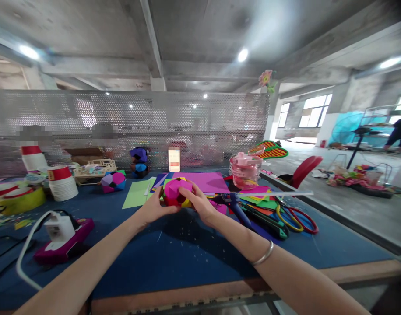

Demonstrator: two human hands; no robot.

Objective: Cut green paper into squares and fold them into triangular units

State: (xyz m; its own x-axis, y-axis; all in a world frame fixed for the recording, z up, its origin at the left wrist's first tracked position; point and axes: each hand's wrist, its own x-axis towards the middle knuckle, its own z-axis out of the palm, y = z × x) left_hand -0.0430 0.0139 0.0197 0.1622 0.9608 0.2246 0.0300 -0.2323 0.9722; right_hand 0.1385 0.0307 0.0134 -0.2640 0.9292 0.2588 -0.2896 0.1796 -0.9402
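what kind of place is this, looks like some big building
Probably a craft workspace in an unfinished or industrial building: a blue work table with scissors and a glue gun, under bare concrete beams.

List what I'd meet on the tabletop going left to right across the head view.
Yellow tape roll → stacked paper cups → loose multicoloured paper ball → left hand → pink-topped paper ball, held in both hands → right hand → glue gun → scissor handles.
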